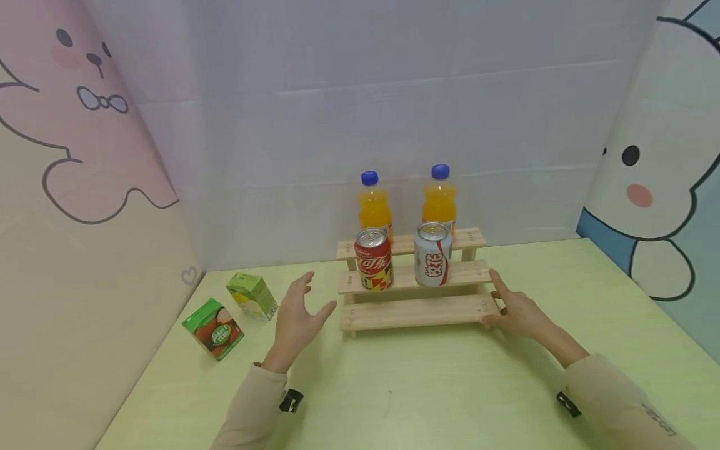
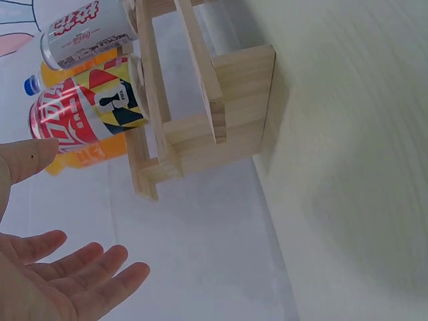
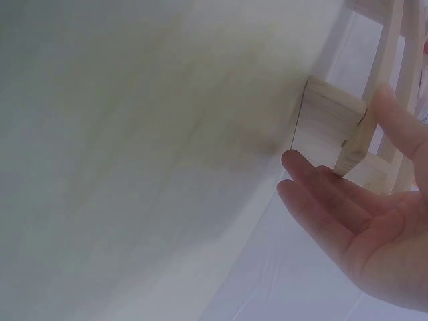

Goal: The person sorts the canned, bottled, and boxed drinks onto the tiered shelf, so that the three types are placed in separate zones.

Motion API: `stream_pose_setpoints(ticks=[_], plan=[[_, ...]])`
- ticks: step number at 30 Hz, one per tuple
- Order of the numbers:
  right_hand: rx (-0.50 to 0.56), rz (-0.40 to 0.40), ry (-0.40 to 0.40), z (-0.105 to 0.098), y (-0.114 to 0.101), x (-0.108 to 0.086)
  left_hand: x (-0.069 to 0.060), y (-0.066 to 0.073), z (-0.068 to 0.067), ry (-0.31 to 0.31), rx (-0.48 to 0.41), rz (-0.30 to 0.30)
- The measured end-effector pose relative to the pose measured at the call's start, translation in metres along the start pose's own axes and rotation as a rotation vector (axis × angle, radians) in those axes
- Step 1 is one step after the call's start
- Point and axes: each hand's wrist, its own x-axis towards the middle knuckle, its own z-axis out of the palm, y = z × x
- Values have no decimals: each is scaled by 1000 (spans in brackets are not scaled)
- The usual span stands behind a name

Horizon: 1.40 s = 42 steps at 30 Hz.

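A three-step wooden rack (image 1: 416,312) stands on the table. A red cola can (image 1: 374,259) and a silver-white can (image 1: 433,255) sit on its middle step. On the top step behind them are two orange drink bottles, a left bottle (image 1: 374,207) and a right bottle (image 1: 440,203), both with blue caps. My left hand (image 1: 297,322) is held off the rack's left end, thumb and fingers spread, nothing in it. At the rack's right end, my right hand (image 1: 520,312) touches the wood with thumb and fingers extended; the right wrist view shows the thumb (image 3: 394,120) against the front board.
Left of my left hand lie a green-and-yellow drink carton (image 1: 253,295) and a green-and-brown packet (image 1: 214,329). The pale table (image 1: 394,394) meets a white curtain (image 1: 270,206) behind the rack. Printed cartoon panels border both sides.
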Motion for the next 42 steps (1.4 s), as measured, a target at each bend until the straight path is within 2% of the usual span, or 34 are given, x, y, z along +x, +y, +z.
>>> stream_pose_setpoints(ticks=[6,14,19,25,32,39,42], plan=[[-1,-1,2,0,0,-1,-7,-14,-10,-6,-5,-55],[-1,-3,4,1,1,-1,-12,-31,-24,6,21,-87],[-1,4,4,0,0,-1,-12,-39,-35,52,54,-86],[3,5,-1,0,0,-1,-12,-43,-48,100,89,-144],[11,0,-6,0,-1,-1,-10,-55,-67,185,93,-138],[16,16,-14,1,4,1,-12,-57,-89,172,50,-239],[15,12,-13,2,5,1,-13,-57,-96,193,49,-252]])
